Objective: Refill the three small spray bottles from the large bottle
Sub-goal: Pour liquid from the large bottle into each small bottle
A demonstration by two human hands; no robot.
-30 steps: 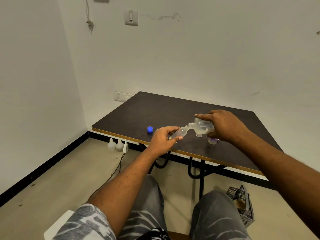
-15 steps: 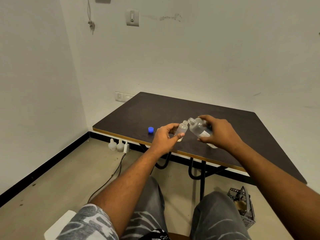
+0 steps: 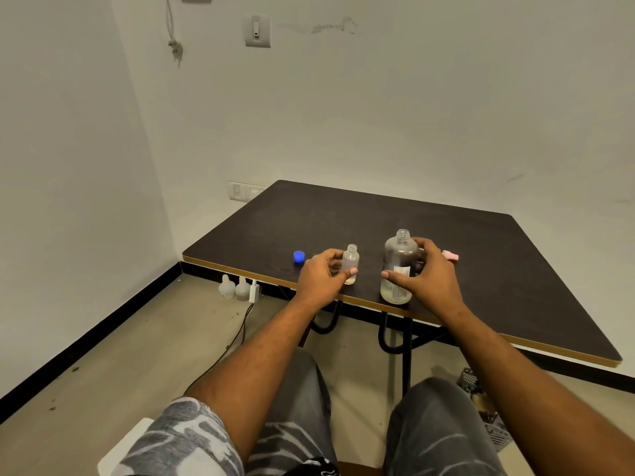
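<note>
A small clear bottle (image 3: 351, 262) with no cap stands upright near the front edge of the dark table (image 3: 498, 280), with a little liquid at its bottom. My left hand (image 3: 321, 278) grips it from the left. To its right the large clear bottle (image 3: 398, 269) stands upright and uncapped, liquid low inside. My right hand (image 3: 424, 273) wraps round it from the right. A blue cap (image 3: 299, 256) lies left of my left hand. A pink piece (image 3: 450, 255) lies behind my right hand.
On the floor by the wall under the table's left corner sit two white bottles (image 3: 234, 287) and a white plug with a cable (image 3: 254, 292). A dark crate (image 3: 484, 407) sits on the floor at the right. My knees are below the table's front edge.
Both bottles were tilted neck to neck above the table while the large one poured. Now both stand upright on the table, apart, with my hands still round them.
</note>
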